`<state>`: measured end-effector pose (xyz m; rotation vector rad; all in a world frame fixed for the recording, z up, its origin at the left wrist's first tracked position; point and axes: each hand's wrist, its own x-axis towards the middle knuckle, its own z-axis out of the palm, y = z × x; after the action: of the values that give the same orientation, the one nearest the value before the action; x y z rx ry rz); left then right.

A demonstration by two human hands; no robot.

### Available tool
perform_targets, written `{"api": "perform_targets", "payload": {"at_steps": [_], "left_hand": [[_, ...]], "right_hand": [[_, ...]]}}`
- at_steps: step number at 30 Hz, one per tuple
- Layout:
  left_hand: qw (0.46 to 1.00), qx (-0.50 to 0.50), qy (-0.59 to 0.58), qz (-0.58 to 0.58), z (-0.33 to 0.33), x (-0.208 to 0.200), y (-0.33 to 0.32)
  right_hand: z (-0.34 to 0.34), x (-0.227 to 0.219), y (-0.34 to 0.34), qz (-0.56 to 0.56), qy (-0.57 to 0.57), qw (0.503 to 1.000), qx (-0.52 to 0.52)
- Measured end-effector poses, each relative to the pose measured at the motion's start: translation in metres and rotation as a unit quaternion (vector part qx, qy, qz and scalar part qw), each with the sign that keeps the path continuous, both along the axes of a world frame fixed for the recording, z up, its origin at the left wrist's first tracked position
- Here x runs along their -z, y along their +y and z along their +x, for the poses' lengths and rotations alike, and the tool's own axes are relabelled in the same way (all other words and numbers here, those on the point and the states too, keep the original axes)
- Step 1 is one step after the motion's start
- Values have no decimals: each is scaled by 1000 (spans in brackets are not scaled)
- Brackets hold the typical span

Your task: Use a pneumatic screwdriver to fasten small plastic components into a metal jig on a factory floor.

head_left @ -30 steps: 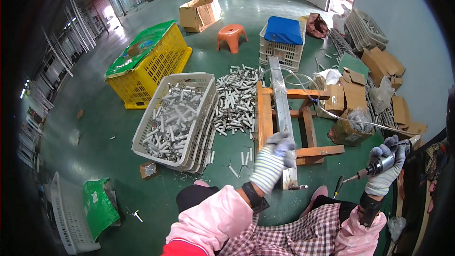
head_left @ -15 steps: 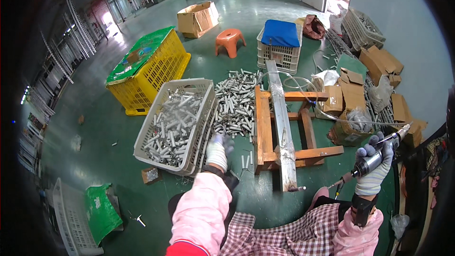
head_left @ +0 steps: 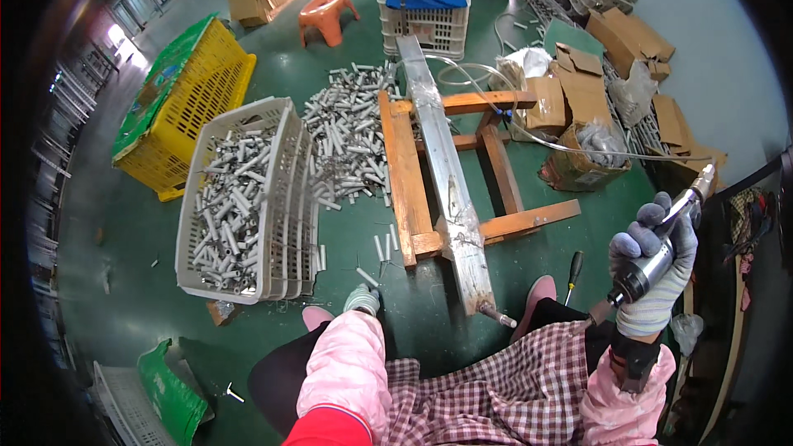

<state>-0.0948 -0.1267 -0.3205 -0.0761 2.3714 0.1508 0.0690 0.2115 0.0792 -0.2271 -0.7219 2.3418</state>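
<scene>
I have the right hand (head_left: 679,264) around a silver-and-black cylindrical metal tool (head_left: 640,274), the left hand (head_left: 362,301) by a slim pale-grey tube (head_left: 368,277).
On my feed the right fingers curl around the tool's barrel; the left ones show too small for me to tell whether they are spread or pinching. The tube lies just beyond the left fingertips. To their left stands a white slatted plastic crate (head_left: 285,190) of similar tubes; ahead-right of them, a silver metal beam (head_left: 450,182) rests across an orange-brown wooden frame (head_left: 405,182).
</scene>
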Motion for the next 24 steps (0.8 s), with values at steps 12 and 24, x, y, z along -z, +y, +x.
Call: {"api": "perform_targets", "payload": {"at_steps": [12, 24], "left_hand": [[950, -306, 60, -15, -32, 19, 26], [947, -233, 208, 69, -17, 28, 26]], "right_hand": [[-18, 12, -9, 15, -41, 999, 3], [-5, 4, -9, 14, -46, 999, -3]]}}
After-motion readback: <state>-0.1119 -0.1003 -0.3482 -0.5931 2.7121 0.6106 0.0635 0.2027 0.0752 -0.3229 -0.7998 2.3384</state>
